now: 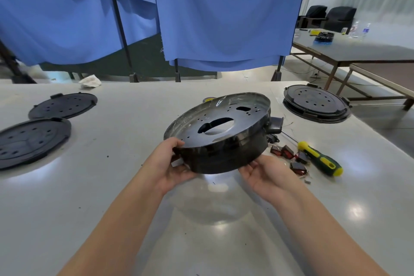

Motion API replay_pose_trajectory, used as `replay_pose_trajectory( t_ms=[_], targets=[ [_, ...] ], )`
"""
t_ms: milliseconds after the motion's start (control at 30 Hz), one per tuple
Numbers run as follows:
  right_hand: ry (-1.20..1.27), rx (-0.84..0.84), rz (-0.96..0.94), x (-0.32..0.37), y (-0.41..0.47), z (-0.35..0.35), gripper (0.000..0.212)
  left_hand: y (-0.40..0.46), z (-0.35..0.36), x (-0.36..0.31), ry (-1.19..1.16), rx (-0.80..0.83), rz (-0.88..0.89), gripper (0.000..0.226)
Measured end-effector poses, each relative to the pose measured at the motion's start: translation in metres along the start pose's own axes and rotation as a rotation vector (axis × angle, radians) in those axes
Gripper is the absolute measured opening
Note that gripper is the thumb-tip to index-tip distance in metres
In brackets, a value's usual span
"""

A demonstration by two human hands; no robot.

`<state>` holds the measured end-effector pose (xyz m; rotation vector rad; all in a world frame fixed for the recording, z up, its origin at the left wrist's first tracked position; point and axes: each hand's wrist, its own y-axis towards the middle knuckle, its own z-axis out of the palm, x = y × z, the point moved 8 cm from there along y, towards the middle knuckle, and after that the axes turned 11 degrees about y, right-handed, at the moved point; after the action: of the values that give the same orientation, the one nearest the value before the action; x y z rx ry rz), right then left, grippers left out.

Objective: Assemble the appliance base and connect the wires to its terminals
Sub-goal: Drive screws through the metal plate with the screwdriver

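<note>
Above white table (112, 186), hands (both) grip tilted base (220, 134).

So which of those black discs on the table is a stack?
The disc on the right, beyond the screwdriver: it sits on another. The two left discs lie singly.

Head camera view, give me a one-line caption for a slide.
Both hands, left and right, hold the black appliance base tilted above the table, screwdriver alongside.
</note>
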<state>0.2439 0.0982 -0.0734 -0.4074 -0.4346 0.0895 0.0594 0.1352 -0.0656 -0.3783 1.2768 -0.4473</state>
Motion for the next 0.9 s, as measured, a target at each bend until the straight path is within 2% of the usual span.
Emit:
replay_pose_trajectory(
  t_ms=[133,267,367,400,467,533,567,633,700,900],
  targets=[
    [0.113,-0.055,0.067,-0.011,-0.002,-0.004,0.016,-0.005,-0.006,-0.008,0.181,-0.086,0.134,0.005],
    [0.101,-0.094,0.099,-0.015,-0.003,-0.015,0.014,-0.009,-0.014,-0.024,0.616,-0.213,0.283,0.034],
    [0.091,-0.08,0.112,-0.014,-0.004,-0.014,0.011,-0.012,-0.021,-0.038,0.974,-0.377,0.446,0.07],
    [0.093,-0.071,0.114,-0.015,-0.005,-0.013,0.011,-0.02,-0.019,-0.045,1.01,-0.427,0.552,0.073],
    [0.099,-0.06,0.11,-0.015,-0.005,-0.011,0.013,-0.045,-0.006,-0.058,1.031,-0.467,0.867,0.064],
    [0.102,-0.063,0.095,-0.014,-0.006,-0.01,0.015,-0.071,0.019,-0.063,1.059,-0.348,1.119,0.053],
    [0.103,-0.065,0.082,-0.014,-0.006,-0.01,0.016,-0.078,0.033,-0.061,1.107,-0.248,1.181,0.05],
    [0.091,-0.05,0.045,-0.011,-0.005,-0.006,0.018,-0.084,0.055,-0.053,1.256,-0.102,1.234,0.038],
    [0.048,-0.012,-0.007,-0.007,-0.005,0.0,0.018,-0.083,0.064,-0.05,1.294,-0.058,1.21,0.02],
    [-0.118,0.138,-0.197,0.017,-0.011,0.035,0.018,-0.08,0.048,-0.067,0.937,-0.142,1.065,0.012]
  ],
)
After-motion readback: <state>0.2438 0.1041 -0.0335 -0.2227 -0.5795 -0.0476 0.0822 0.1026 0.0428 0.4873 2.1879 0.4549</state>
